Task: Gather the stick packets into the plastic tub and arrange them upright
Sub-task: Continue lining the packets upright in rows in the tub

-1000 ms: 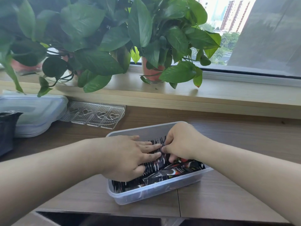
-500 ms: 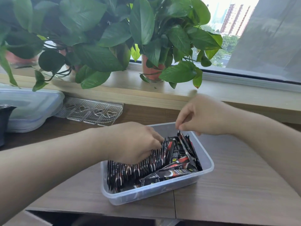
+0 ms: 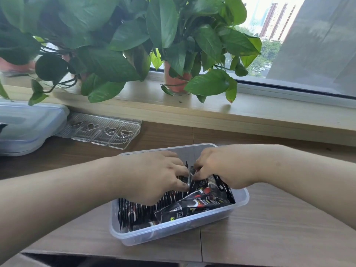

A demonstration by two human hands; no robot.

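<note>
A clear plastic tub (image 3: 173, 231) stands on the wooden table in front of me. Black stick packets (image 3: 138, 211) with white and red print stand on edge in a row along its left half. A few more packets (image 3: 204, 201) lie flat and slanted at the right. My left hand (image 3: 152, 178) lies over the upright row, its fingertips pressing against the end of the row. My right hand (image 3: 217, 166) reaches down into the tub from the right, its fingers curled onto the tops of packets in the middle. The two hands' fingertips nearly meet.
A clear tray with heart-shaped pockets (image 3: 104, 132) lies at the back left, beside a pale lidded box (image 3: 27, 126). Potted plants (image 3: 177, 79) stand on the windowsill (image 3: 250, 116) behind the table. The table's front edge (image 3: 115, 257) runs just below the tub.
My right hand, raised above the tub's back right half a second ago, has come down into the tub. My left hand stays on the upright row.
</note>
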